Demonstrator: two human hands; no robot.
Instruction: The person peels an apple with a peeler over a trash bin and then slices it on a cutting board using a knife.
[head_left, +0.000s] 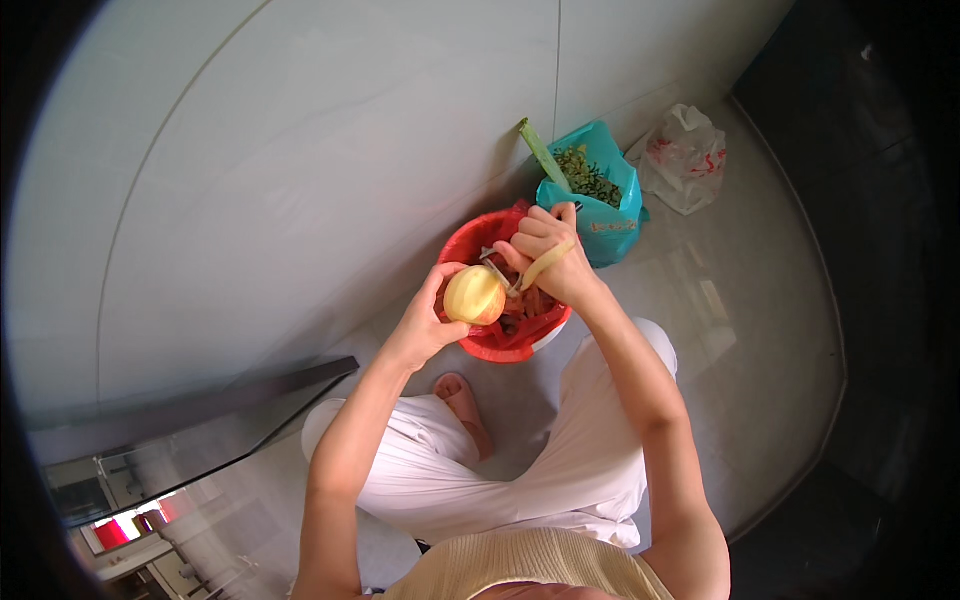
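Note:
A partly peeled apple (475, 295) rests in my left hand (429, 315), with pale flesh on top and some reddish skin at its lower right. My right hand (551, 251) is closed around a peeler (501, 271), whose metal head is beside the apple's right side. From the peeler a curled strip of peel (547, 264) lies across the back of my right hand. Below both hands stands a waste bin lined with a red plastic bag (512, 346), with reddish scraps inside that are partly hidden by my hands.
Right behind the bin, a teal plastic bag (611, 229) holds leafy stems and a thick green stalk (544, 155). A crumpled whitish plastic bag (686, 161) lies beside it on the floor. A pale wall panel rises at the left, and a dark-edged glass panel (300, 386) is near my left knee.

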